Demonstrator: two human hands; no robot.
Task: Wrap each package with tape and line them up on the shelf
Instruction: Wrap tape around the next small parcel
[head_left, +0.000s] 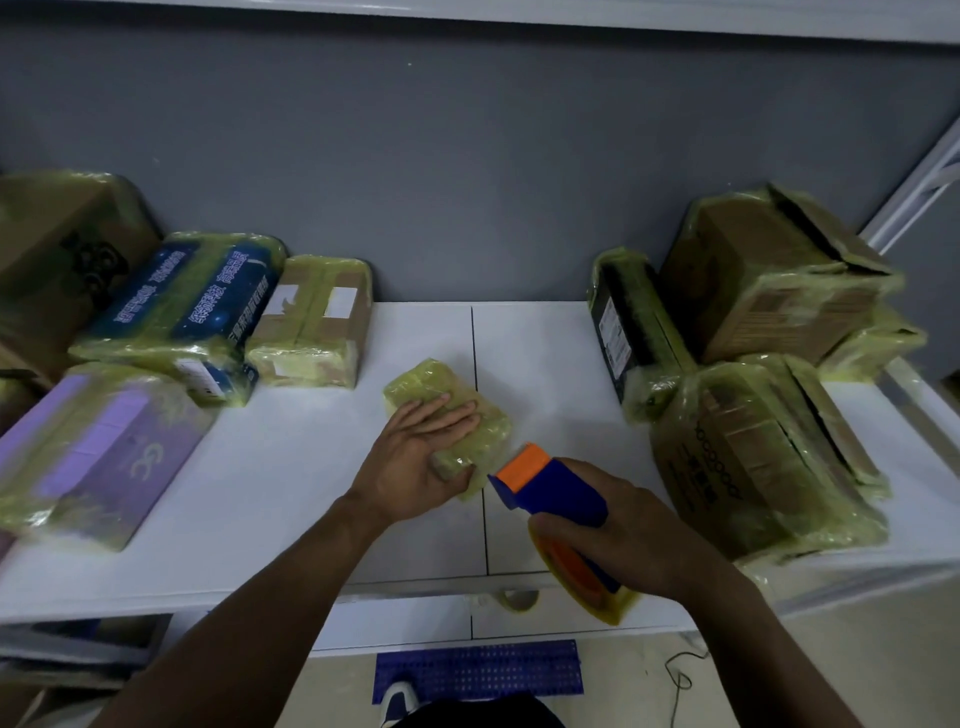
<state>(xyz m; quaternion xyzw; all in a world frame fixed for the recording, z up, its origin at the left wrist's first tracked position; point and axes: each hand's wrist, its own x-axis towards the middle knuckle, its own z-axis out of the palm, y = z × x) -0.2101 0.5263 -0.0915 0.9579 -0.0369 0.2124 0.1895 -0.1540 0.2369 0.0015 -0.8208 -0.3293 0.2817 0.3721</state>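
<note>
A small package (423, 382) wrapped in yellow-green tape lies in the middle of the white shelf (291, 467). My left hand (418, 460) rests flat on top of it, fingers straight, thumb against its near end. My right hand (623, 525) grips a blue and orange tape dispenser (550, 480) with a yellowish tape roll. Its orange nose sits just off the package's near right corner.
Taped packages stand on the left: a purple box (98, 457), a blue one (192, 306), a brown one (311, 322). Several taped cardboard boxes (769, 291) crowd the right side. A grey wall runs behind. A blue mat (478, 670) lies on the floor below.
</note>
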